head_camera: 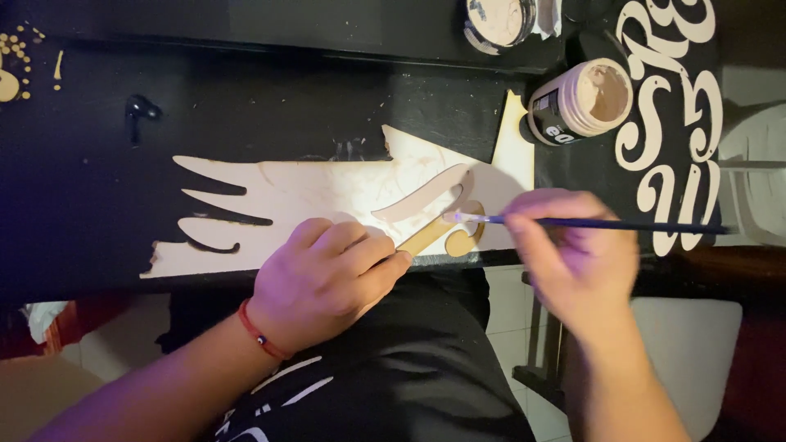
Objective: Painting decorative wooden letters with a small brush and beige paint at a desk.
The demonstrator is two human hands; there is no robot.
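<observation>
Dark, dim workspace seen from above: a black tabletop (270, 98) fills the upper part of the view, with the person's black-clothed lap below its front edge. A pale, flat wooden cutout sheet (295, 200) with long curved slots lies along that edge. On it rests a curved wooden letter-like piece (438, 217), its upper part painted cream, its lower end bare tan wood.

The left hand (323, 282), a red cord bracelet (260, 334) at its wrist, lies knuckles up on the sheet, fingers curled and pinching the tan lower end of the curved piece. The right hand (573, 262), blurred, is clenched around a thin dark-handled paintbrush (589, 222) held nearly level, pointing left; the brush tip touches the curved piece near its middle.

Behind the right hand, an open round jar of beige paint (581, 102) lies tilted on the table, mouth towards the camera. A second round container (498, 20) sits at the top edge. To the right hangs or lies a black board with cream scrolling lettering (671, 123). Small gold dots (20, 57) show at far top left.
</observation>
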